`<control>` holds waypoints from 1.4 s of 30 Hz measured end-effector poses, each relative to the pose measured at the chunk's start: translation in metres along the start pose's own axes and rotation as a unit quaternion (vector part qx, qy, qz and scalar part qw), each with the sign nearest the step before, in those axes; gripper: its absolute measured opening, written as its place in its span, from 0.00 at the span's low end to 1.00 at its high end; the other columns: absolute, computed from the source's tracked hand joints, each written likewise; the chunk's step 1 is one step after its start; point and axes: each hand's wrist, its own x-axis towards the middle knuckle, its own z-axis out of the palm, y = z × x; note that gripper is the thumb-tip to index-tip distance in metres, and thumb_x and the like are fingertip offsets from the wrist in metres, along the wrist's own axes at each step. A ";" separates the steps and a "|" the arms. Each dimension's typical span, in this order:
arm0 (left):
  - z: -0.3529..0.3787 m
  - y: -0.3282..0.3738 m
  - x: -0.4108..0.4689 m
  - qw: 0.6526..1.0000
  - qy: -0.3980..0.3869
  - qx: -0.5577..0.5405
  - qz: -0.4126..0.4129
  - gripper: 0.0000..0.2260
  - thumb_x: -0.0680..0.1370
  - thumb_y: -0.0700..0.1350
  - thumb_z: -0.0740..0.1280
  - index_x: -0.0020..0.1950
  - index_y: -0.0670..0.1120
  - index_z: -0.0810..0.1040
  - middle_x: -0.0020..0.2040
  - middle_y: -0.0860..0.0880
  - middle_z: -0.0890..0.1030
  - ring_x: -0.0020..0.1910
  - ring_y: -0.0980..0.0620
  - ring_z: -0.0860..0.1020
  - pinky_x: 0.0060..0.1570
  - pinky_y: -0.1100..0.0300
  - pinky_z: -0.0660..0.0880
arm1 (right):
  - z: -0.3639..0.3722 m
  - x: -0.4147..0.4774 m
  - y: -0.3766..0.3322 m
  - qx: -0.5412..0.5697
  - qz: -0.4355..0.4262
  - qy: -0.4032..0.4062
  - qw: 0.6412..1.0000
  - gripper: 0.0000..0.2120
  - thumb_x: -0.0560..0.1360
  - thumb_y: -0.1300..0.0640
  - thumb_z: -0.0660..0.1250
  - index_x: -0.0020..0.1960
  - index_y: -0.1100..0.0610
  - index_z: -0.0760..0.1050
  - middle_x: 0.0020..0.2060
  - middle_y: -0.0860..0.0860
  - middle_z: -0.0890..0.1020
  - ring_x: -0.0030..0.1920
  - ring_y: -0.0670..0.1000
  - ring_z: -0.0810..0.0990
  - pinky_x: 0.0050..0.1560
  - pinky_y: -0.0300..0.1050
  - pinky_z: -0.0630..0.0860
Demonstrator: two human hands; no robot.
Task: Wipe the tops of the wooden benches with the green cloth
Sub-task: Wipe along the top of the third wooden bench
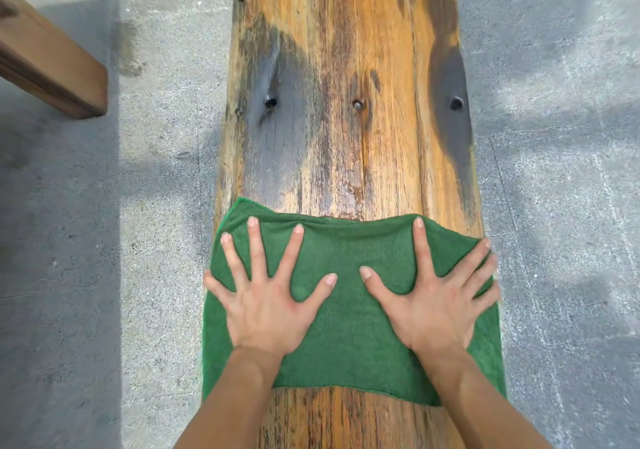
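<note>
Green cloth [349, 327] lies spread flat across the full width of the weathered wooden worktop [346, 102]. Left grip [266, 306] and right grip [436, 310] press palm-down on the cloth, side by side, fingers straight and splayed, grasping nothing. Three dark holes [358, 104] lie beyond the cloth. Concrete floor [554, 137] flanks both sides.

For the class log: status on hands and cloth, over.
Left hand, right hand open, flat on green cloth. Cloth spans wooden bench. Ahead: bolt holes only.
</note>
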 end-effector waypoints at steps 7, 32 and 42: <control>-0.006 0.004 0.028 1.000 0.005 -0.003 0.001 0.39 0.74 0.82 0.44 0.82 0.71 0.41 0.86 0.47 0.37 0.84 0.33 0.39 0.70 0.19 0.50 | -0.004 0.028 -0.015 0.006 -0.005 0.016 1.000 0.51 0.63 0.10 0.43 0.80 0.27 0.33 0.82 0.69 0.37 0.82 0.70 0.37 0.77 0.75 0.42; -0.025 0.010 0.098 1.000 0.011 0.014 0.015 0.39 0.76 0.80 0.48 0.84 0.67 0.51 0.87 0.45 0.46 0.84 0.32 0.47 0.68 0.19 0.58 | -0.024 0.080 -0.048 -0.006 0.034 0.000 0.999 0.46 0.64 0.11 0.40 0.77 0.23 0.32 0.82 0.65 0.35 0.83 0.65 0.37 0.80 0.71 0.44; -0.035 0.017 0.136 0.999 0.014 0.018 0.028 0.39 0.75 0.81 0.48 0.84 0.68 0.51 0.87 0.46 0.46 0.84 0.32 0.46 0.68 0.19 0.57 | -0.032 0.113 -0.061 -0.001 0.032 0.021 0.999 0.46 0.64 0.11 0.41 0.78 0.24 0.35 0.83 0.67 0.39 0.83 0.66 0.40 0.78 0.71 0.46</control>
